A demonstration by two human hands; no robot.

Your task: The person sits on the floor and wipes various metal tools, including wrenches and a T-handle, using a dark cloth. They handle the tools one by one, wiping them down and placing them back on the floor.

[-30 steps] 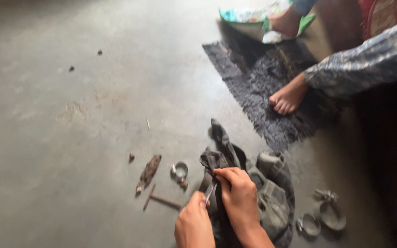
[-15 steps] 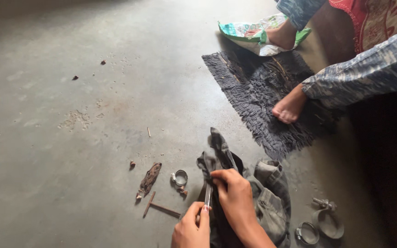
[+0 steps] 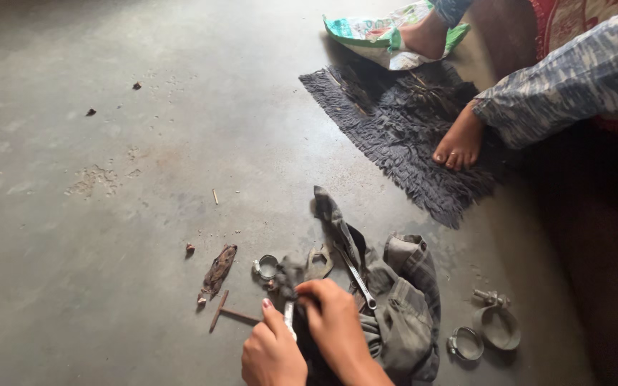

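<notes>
Where both hands meet at the bottom edge: left hand (image 3: 273, 354) pinched shut on a small bright metal tool (image 3: 288, 314), long axis upright, pointing away across the floor. Right hand (image 3: 334, 322) just beside, curled down onto the grey cloth (image 3: 402, 314), fingers closed; contents hidden. Nearest loose piece: a wrench (image 3: 357, 279) lying diagonally on the cloth, right of the knuckles.

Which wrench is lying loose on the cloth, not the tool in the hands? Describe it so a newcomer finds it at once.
Start at the dark fringed mat on the concrete floor, then drop to the crumpled grey cloth below it. On the cloth's left fold, just above the right hand, lies a slim silver wrench, slanting. It is the only bright straight tool there; the metal rings nearby are round.
</notes>
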